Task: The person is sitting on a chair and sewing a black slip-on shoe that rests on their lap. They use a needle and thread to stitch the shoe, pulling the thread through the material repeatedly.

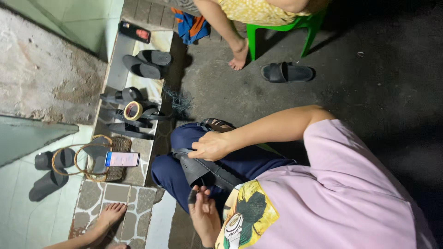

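A broad black rubber strip (203, 169) lies across my lap on my blue trousers. My right hand (210, 145) is closed over the strip's upper edge, next to a dark woven sandal piece (216, 124). My left hand (203, 214) is below the strip and pinches a small dark object (193, 196) that touches the strip's lower edge. What that object is cannot be made out.
On a tiled ledge lie a roll of tape (133, 110), black straps (129, 130), a lit phone (122, 159) on a woven basket (115, 173), and slippers (146, 63). Another person sits on a green chair (277, 28) with a bare foot (239, 57) down. Another bare foot (110, 216) shows at lower left.
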